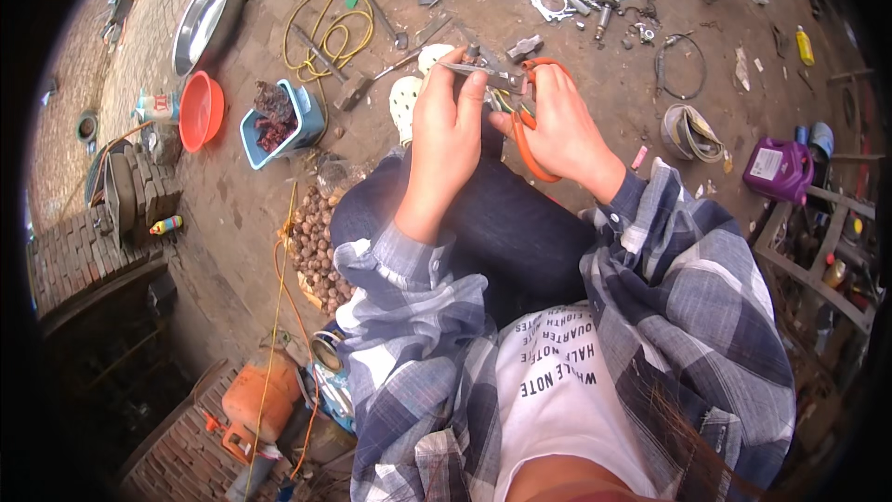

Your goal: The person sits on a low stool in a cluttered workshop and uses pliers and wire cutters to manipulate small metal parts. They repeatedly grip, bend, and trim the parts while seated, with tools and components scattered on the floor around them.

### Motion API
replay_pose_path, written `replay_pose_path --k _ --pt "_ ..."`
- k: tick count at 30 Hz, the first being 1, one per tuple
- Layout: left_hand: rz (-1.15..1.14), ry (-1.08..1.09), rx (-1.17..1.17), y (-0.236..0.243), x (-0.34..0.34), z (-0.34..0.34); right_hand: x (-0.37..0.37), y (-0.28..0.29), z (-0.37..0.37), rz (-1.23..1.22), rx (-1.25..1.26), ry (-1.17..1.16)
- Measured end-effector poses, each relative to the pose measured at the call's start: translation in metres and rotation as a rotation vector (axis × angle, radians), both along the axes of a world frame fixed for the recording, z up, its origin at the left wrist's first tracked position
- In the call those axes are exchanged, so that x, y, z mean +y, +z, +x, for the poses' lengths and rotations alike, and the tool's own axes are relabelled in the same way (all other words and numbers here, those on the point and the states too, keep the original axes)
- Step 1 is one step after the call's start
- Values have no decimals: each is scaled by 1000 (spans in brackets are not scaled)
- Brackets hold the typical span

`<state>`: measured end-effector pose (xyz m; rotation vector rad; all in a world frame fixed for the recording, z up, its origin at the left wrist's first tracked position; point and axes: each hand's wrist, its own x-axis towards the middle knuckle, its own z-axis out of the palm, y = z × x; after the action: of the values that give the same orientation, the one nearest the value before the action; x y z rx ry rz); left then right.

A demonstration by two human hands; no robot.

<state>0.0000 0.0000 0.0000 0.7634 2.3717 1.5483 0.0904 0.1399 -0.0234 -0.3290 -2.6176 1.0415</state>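
Above my knees, my right hand [562, 130] is wrapped round orange-handled pliers [528, 156], whose grips spread apart on either side of the fingers. My left hand [440, 125] pinches a flat grey metal piece [481, 72] between thumb and fingers. That piece reaches toward the pliers' head, where the two hands nearly meet. Whether the jaws bite on it I cannot tell. Just beyond my hands, a hammer head [526, 48] lies on the ground. My white shoes [403, 104] show below and left of the work.
On the left stand a red basin [202, 112], a blue bin [309, 121] with dark contents and a metal tub [204, 23]. Round brown nuts [314, 237] lie by my left leg. A yellow hose [346, 35], engine gaskets [550, 2] and a purple jug [779, 169] lie around.
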Motion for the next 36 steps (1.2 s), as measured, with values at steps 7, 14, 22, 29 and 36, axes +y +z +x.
replay_pose_path --k 7,14,22,29,36 --pt "3 22 33 14 1 5 0 4 -1 -25 -12 13" --pt "-29 10 31 18 1 5 4 6 -1 -124 -81 69" --pt "-9 -15 63 14 3 5 6 8 0 -114 -88 73" --pt "-85 1 89 17 0 8 -4 8 -1 -41 -9 23" --pt "-3 73 82 19 3 10 -22 -4 -8 -49 129 -61"
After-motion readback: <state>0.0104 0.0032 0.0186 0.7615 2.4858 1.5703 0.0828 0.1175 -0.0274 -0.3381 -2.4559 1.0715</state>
